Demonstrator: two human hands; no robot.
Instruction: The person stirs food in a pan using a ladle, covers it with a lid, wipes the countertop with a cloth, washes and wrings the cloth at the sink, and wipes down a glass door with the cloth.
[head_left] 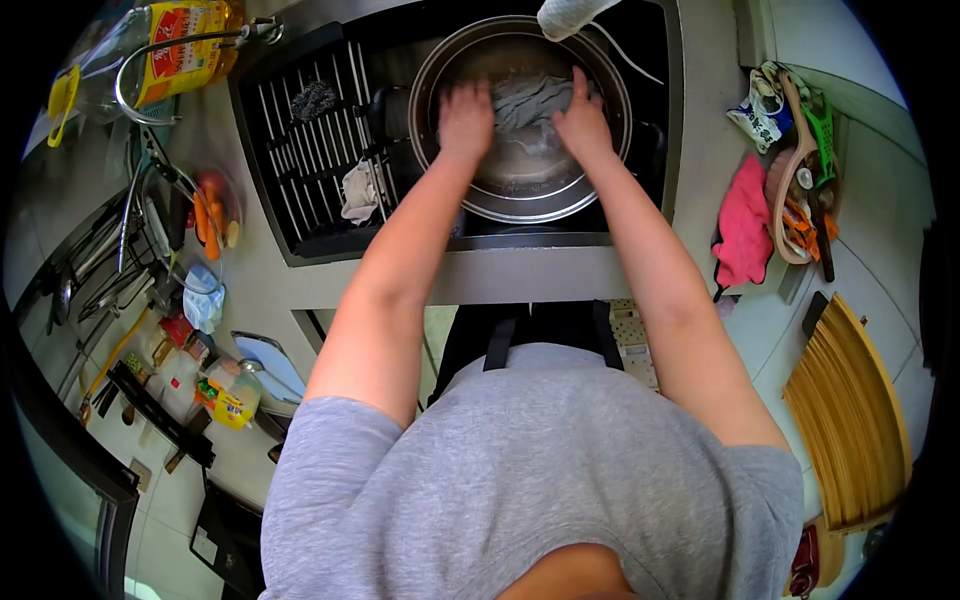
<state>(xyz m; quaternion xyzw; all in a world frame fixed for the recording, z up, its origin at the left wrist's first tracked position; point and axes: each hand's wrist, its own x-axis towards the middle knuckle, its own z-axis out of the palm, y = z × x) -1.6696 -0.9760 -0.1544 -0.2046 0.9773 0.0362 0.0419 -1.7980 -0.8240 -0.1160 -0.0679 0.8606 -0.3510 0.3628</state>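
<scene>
A wide metal basin (520, 205) with some cloudy water sits in the dark sink. In it lies a wet, crumpled grey cloth (535, 100), stretched between my two hands. My left hand (466, 122) is at the cloth's left end, its fingers pointing away from me and partly blurred. At the right end, my right hand (583, 122) has the cloth between thumb and fingers, with one finger stretched upward. The undersides of both hands are hidden. Above the basin's far rim hangs a whitish faucet head (560, 18).
Left of the basin, a drain rack (320, 130) holds a dark scouring pad (314, 101) and a pale rag (360, 192). An oil bottle (190, 50) and carrots (209, 222) are farther left. A pink cloth (744, 225) and a utensil holder (785, 185) are at right.
</scene>
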